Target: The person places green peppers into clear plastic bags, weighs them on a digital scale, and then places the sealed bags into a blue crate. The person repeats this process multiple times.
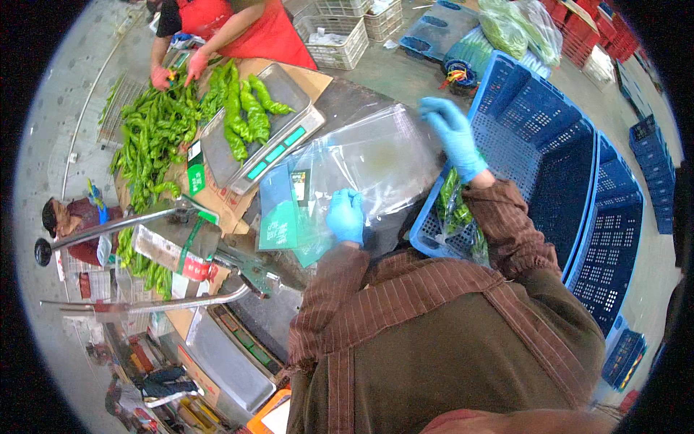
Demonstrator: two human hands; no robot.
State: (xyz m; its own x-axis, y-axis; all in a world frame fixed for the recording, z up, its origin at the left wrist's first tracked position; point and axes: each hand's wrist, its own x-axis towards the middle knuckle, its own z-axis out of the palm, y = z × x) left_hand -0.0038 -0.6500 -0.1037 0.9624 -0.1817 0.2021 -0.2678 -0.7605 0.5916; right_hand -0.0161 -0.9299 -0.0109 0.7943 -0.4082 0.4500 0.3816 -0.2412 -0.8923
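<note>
Clear plastic bags (374, 154) with green printed ends lie flat on the dark table before me. My left hand (346, 216), in a blue glove, has its fingers drawn together on the near part of these bags. My right hand (454, 138), gloved alike, is raised by the bags' right end, near the rim of a blue perforated crate (534, 116). Its fingers are bent and slightly apart, with nothing visible in them. Below my right forearm, bagged green peppers (451, 200) lie in the crate. Several long green peppers (249, 111) rest on a digital scale (282, 154) beyond the bags.
A heap of green peppers (157, 125) covers the table's far left. Across from me, a person in a red apron (244, 32) handles peppers with pink gloves. A bag-sealing device (184, 244) with metal rods stands left. Another blue crate (607, 233) stands at right.
</note>
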